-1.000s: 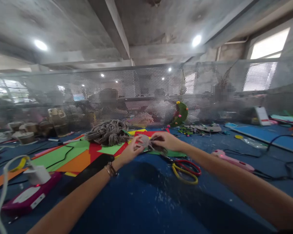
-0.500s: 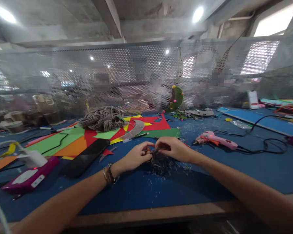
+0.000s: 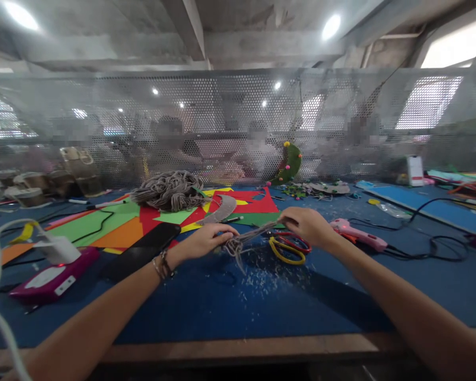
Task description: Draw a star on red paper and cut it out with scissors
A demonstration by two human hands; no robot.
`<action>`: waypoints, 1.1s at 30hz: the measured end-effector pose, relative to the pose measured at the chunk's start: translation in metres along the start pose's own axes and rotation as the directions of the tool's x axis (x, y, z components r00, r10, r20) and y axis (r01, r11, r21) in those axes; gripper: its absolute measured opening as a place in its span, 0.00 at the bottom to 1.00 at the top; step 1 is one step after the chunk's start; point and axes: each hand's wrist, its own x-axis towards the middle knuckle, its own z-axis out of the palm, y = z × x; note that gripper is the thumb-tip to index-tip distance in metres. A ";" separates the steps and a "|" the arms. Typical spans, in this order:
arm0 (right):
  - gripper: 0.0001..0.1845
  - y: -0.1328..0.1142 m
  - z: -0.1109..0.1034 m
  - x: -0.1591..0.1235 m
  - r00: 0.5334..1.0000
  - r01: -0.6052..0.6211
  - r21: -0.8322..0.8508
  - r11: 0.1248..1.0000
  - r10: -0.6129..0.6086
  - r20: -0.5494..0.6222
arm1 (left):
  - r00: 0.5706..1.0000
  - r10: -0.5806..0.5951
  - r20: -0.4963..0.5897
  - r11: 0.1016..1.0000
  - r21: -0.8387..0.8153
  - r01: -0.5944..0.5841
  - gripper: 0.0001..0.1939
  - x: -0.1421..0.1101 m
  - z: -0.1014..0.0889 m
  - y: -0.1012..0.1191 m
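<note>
Just below the center of the frame, some gray strands [image 3: 257, 233] run on a slant between two bare hands, with a messy tangle at the lower left end and a few loose tails drooping down. The left hand [image 3: 204, 242] has its fingers closed on that tangled end, and there are bracelets on the wrist. The right hand [image 3: 307, 225] sits a bit higher in the frame, fingers pinched together on the other end.

Scissors [image 3: 287, 259] with yellow and red handles lie right by the right hand; can't really make out the blades. Below the strands, the blue table [image 3: 174, 317] is littered with pale clippings [image 3: 267, 280]. A pink glue gun [image 3: 360, 236] lies just right of the right hand, its tip hidden.

Up from the left hand there's a gray crescent [image 3: 227, 207] on a spread of colored paper [image 3: 119, 234], and a big yarn heap [image 3: 164, 191] left of that. A black phone [image 3: 154, 238] lies near the left wrist.

Farther out, a purple power strip [image 3: 35, 290] with a white plug [image 3: 59, 250] takes up the lower left, cups [image 3: 29, 197] line the left edge, and a blue board [image 3: 432, 206] lies at the right. A green moon [image 3: 291, 165] with pompoms is up against the mesh screen [image 3: 222, 100], with blurry people behind it.
</note>
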 end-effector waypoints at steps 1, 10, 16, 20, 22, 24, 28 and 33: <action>0.10 0.003 -0.002 0.000 1.000 -0.001 -0.002 1.000 0.000 -0.007 | 0.999 -0.013 0.032 1.000 -0.023 0.014 0.17 -0.001 -0.001 -0.002; 0.10 -0.010 -0.001 -0.002 0.994 0.071 0.048 0.996 -0.074 0.075 | 0.956 0.027 0.293 0.997 -0.083 -0.003 0.10 -0.003 0.010 -0.004; 0.08 -0.015 0.008 -0.008 0.983 0.067 0.076 0.995 -0.079 0.167 | 0.944 0.138 0.301 0.990 -0.062 -0.125 0.08 -0.007 0.020 0.012; 0.08 -0.015 0.008 -0.007 0.980 0.029 0.130 0.991 -0.054 0.194 | 0.964 0.176 0.198 0.983 -0.088 -0.161 0.11 -0.009 0.026 0.015; 0.08 -0.016 0.008 -0.005 0.977 0.014 0.179 0.984 -0.052 0.207 | 0.979 0.174 0.109 0.980 -0.116 -0.161 0.12 -0.009 0.030 0.013; 0.07 -0.018 0.008 -0.004 0.966 -0.020 0.289 0.957 -0.055 0.251 | 0.989 0.150 -0.001 0.978 -0.148 -0.148 0.14 -0.008 0.034 0.010; 0.09 -0.027 0.011 -0.006 0.936 -0.114 0.531 0.840 -0.089 0.342 | 0.982 0.046 -0.183 0.971 -0.222 -0.087 0.15 -0.007 0.044 0.008; 0.14 -0.046 0.021 -0.013 0.923 -0.180 0.688 0.703 -0.122 0.365 | 0.978 -0.024 -0.207 0.941 -0.335 -0.048 0.09 -0.009 0.054 0.017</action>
